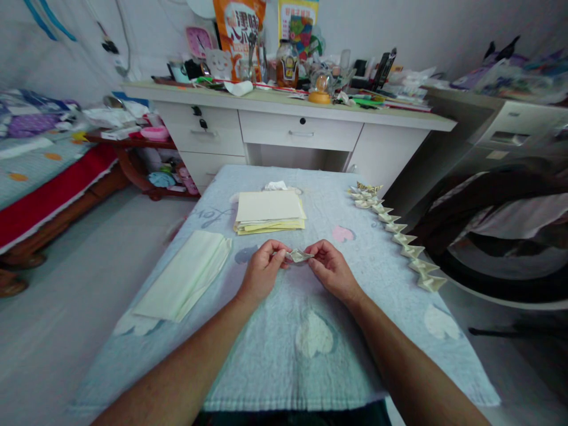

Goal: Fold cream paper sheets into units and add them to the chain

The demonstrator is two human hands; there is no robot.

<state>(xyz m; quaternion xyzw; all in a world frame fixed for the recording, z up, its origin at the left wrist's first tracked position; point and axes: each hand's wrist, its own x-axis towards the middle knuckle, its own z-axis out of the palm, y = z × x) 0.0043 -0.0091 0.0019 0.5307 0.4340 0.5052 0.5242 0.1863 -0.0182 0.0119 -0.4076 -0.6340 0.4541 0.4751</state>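
A small folded paper piece, pale and pointed at both ends, is held between my two hands just above the cloth. My left hand pinches its left tip between thumb and fingers. On the other end, my right hand grips the right tip the same way. Beyond my hands lies a stack of cream and yellow paper sheets. Left of my left hand rests a bundle of folded pale green paper. Along the right side runs a row of similar folded paper pieces.
A blue patterned cloth covers the table. A crumpled white tissue sits behind the stack. Past the table's far edge stands a white cluttered desk with drawers. A front-loading washing machine is on the right, a bed on the left.
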